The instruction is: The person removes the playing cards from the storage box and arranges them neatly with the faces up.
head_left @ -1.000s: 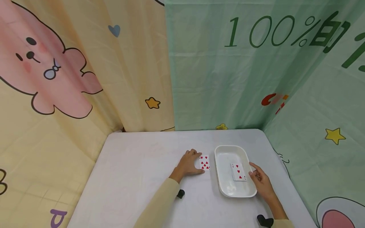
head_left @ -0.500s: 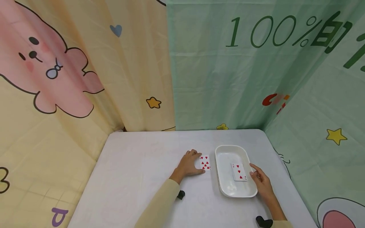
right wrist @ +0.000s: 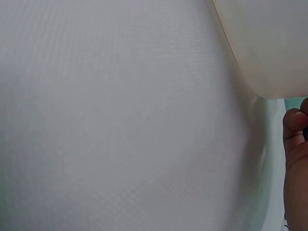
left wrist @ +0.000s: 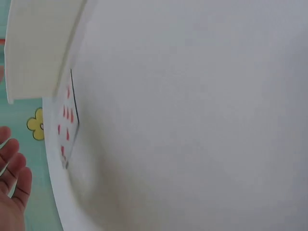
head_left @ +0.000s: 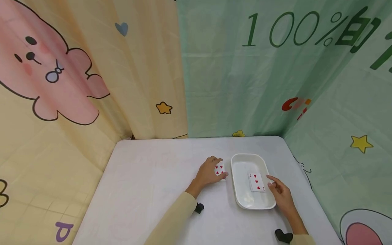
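My left hand (head_left: 209, 172) hovers over a playing card with red hearts (head_left: 219, 169), thumb and fingers spread apart. In the left wrist view that hearts card (left wrist: 68, 122) lies on the table beside the tray wall (left wrist: 38, 48), apart from the loosely bent fingers (left wrist: 21, 185). My right hand (head_left: 281, 194) holds the right rim of the white tray (head_left: 245, 203), thumb and forefinger at the edge. Inside the tray lies a three of hearts (head_left: 256, 182), face up. From the right wrist, the tray's outer wall (right wrist: 274, 53) shows above the curled fingers (right wrist: 294, 120).
A white cloth covers the table (head_left: 153, 177). Printed curtains, yellow (head_left: 147, 68) on the left and green (head_left: 214, 85) at the back and right, hang around it. Black wrist devices (head_left: 199, 208) sit at both cuffs.
My left hand has shifted right and lifted from around the hearts card, now covering part of it. The card stays where it lay. The right hand and tray keep their place.
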### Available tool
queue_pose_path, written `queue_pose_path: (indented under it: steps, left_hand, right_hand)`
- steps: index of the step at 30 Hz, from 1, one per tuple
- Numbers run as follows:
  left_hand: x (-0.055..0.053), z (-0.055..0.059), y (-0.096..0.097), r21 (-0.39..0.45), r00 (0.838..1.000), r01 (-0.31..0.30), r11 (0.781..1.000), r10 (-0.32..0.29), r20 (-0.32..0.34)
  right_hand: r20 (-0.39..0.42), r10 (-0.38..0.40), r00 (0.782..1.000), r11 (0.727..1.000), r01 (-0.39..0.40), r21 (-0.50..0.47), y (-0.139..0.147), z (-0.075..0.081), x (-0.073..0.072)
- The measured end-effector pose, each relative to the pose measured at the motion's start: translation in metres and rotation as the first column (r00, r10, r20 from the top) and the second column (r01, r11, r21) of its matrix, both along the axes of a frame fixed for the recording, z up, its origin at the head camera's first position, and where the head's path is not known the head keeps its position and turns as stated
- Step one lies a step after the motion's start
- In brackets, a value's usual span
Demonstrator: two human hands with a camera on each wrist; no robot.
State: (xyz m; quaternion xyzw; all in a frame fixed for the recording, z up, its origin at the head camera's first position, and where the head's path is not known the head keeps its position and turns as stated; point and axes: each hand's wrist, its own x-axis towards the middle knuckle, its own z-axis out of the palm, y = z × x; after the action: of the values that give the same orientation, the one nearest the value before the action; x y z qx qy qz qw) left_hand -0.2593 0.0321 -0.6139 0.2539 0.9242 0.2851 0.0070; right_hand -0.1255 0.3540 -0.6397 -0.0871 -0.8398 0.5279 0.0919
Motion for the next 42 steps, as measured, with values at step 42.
queue_pose_path:
  steps: [42]
  left_hand:
    - [0.032,0.011,0.133,-0.649,0.959,0.130,0.750,-0.260,-0.108]
  right_hand:
    - [-0.052,0.028,0.998,1.000,-0.028,0.005,0.003,-0.006,-0.002]
